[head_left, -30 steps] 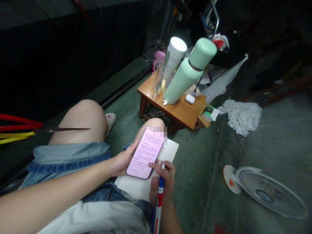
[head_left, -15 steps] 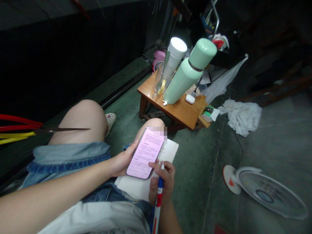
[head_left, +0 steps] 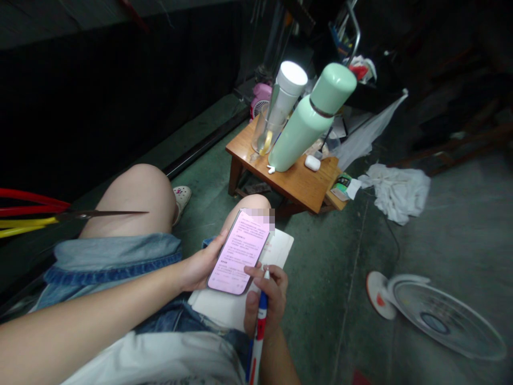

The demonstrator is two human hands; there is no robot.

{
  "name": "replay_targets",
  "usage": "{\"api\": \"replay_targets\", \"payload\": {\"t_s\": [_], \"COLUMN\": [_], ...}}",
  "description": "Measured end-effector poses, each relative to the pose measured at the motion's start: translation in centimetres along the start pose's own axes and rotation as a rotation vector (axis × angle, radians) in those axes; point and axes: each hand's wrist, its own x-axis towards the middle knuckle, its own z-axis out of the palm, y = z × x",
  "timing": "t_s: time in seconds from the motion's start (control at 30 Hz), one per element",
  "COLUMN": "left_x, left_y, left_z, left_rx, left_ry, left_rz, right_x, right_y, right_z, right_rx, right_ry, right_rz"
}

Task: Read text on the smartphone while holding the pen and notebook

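Currently, the left hand (head_left: 202,266), forearm (head_left: 132,305) extended from lower left, grips the phone (head_left: 238,256) along its left edge. The right hand (head_left: 272,299), fingers curled, grips a pen (head_left: 261,321). The phone sits above the white paper (head_left: 285,248), long axis slanting away, top toward upper right. Pixelation masks its upper right corner; its text is illegibly small; the frame cuts off the pen's lower end.

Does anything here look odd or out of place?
A crumpled white heap, perhaps cloth, lies on the floor, as if dropped. A pointed tool juts across the left leg, oddly close for something sharp-looking; contact is unclear.
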Motion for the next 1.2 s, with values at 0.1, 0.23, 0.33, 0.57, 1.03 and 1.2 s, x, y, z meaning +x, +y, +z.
{"api": "replay_targets", "payload": {"t_s": [0.1, 0.23, 0.33, 0.57, 1.03, 1.2], "left_x": [0.02, 0.02, -0.03, -0.01, 0.16, -0.01], "left_y": [-0.02, -0.05, -0.04, -0.14, -0.10, -0.11], "left_z": [-0.07, -0.17, -0.16, -0.23, -0.08, 0.05], "left_rx": [0.000, -0.004, -0.008, -0.020, -0.009, -0.006], "left_ry": [-0.005, 0.007, 0.013, 0.003, -0.002, 0.045], "left_rz": [0.004, 0.002, -0.003, 0.002, 0.031, 0.009], "right_x": [-0.06, -0.14, -0.17, -0.06, -0.26, -0.56], "right_y": [0.11, 0.24, 0.23, 0.17, 0.10, 0.48], "right_z": [0.03, -0.05, -0.10, -0.08, 0.15, 0.29], "right_rx": [0.011, 0.011, 0.010, -0.006, 0.008, -0.002], "right_ry": [0.003, -0.017, -0.026, -0.023, 0.035, 0.049], "right_rz": [-0.009, -0.035, -0.020, -0.027, 0.003, 0.054]}}
